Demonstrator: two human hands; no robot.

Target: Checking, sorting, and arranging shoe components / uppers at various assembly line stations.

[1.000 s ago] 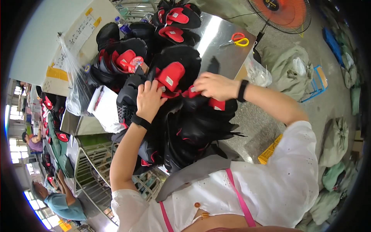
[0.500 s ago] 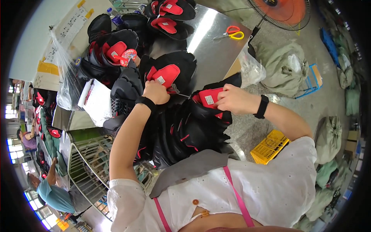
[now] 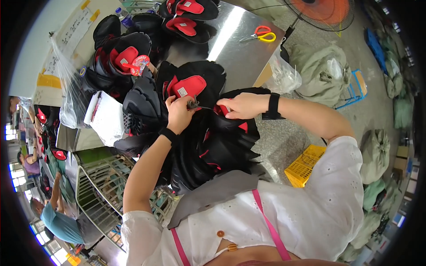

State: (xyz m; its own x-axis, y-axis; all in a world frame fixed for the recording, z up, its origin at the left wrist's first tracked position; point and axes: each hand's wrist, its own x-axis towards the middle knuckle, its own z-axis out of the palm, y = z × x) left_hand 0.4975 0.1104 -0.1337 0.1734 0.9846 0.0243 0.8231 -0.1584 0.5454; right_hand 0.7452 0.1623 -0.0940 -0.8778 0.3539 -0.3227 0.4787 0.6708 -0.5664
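My left hand [image 3: 179, 113] is closed round a small bundle of dark cord, apparently shoelace [image 3: 193, 103]. A strand runs from it toward the black shoe [image 3: 234, 128] under my right hand [image 3: 241, 105]. The right fingers are closed on the shoe's red inner part, which they mostly cover. Just beyond my left hand lies another black shoe with a red tongue or lining [image 3: 188, 86] and a white label. A thick stack of black shoe pieces [image 3: 195, 155] rests in front of my body, and a dark grey shoe [image 3: 143, 104] stands left of my left hand.
On the metal table [image 3: 244, 57] lie scissors [image 3: 265, 34] with red and yellow handles, and more shoes [image 3: 122, 57]. A notepad [image 3: 106, 117] is at left, above a wire cart [image 3: 100, 190]. Right are a yellow crate [image 3: 305, 165], sacks [image 3: 319, 73] and a fan [image 3: 319, 13]. People work at far left.
My right hand has shifted left and turned, with its fingers now over the shoe's red part. My left hand has come slightly lower and now shows the dark cord in its fingers.
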